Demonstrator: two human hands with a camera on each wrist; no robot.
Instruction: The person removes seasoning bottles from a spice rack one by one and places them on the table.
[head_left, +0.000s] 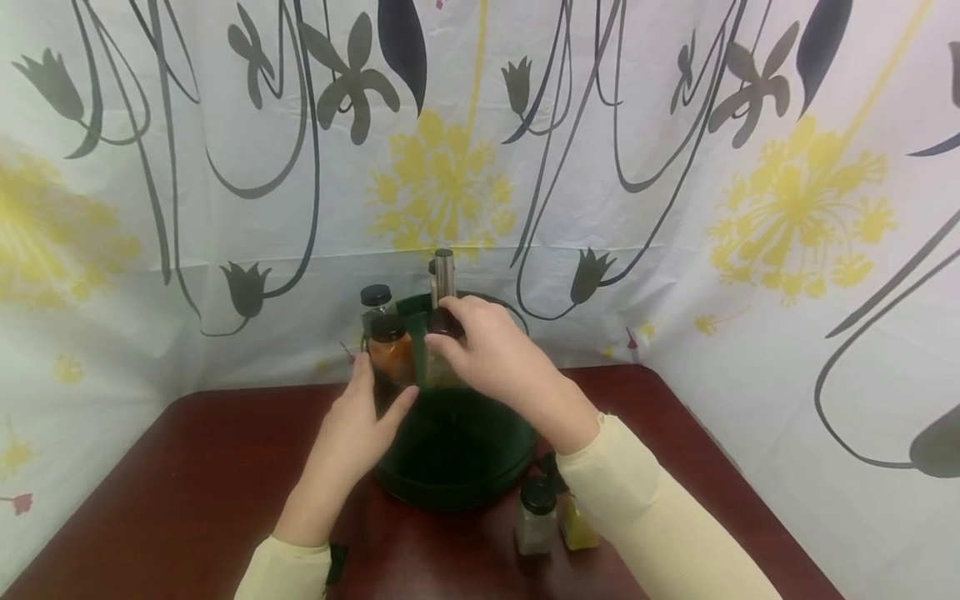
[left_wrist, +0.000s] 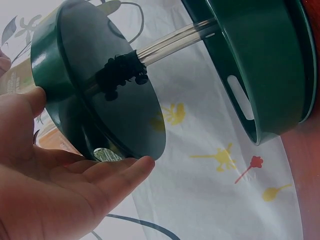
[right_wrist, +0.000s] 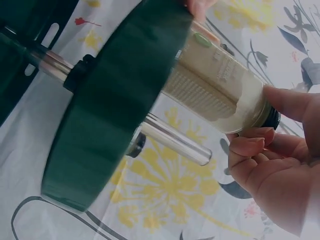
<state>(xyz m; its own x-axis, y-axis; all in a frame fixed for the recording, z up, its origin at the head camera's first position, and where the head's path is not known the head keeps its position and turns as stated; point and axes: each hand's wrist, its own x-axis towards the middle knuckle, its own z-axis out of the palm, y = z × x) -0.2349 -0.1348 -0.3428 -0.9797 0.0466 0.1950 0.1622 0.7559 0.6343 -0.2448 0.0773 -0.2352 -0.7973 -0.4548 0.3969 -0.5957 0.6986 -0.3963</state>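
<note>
A two-tier green round rack [head_left: 450, 492] stands on the table, with a metal post [right_wrist: 177, 142] rising through its upper tier [left_wrist: 55, 75]. My right hand [head_left: 491, 346] pinches the dark lid of a spice jar [right_wrist: 215, 80] of pale powder; the jar's base is hidden behind the upper tier's rim. At the upper tier's near left side is my left hand [head_left: 352, 437], its fingers extended and its thumb touching the rim. Beside that hand, a jar of orange spice [head_left: 393, 358] sits on the upper tier, with another black-lidded jar [head_left: 377, 304] behind it.
On the table near my right forearm stand a jar of whitish contents [head_left: 536, 525] and a jar of yellow spice [head_left: 579, 527]. A dark object [head_left: 337, 562] shows partly beside my left sleeve. Behind the dark red table [head_left: 217, 467] hangs a flowered curtain [head_left: 300, 225].
</note>
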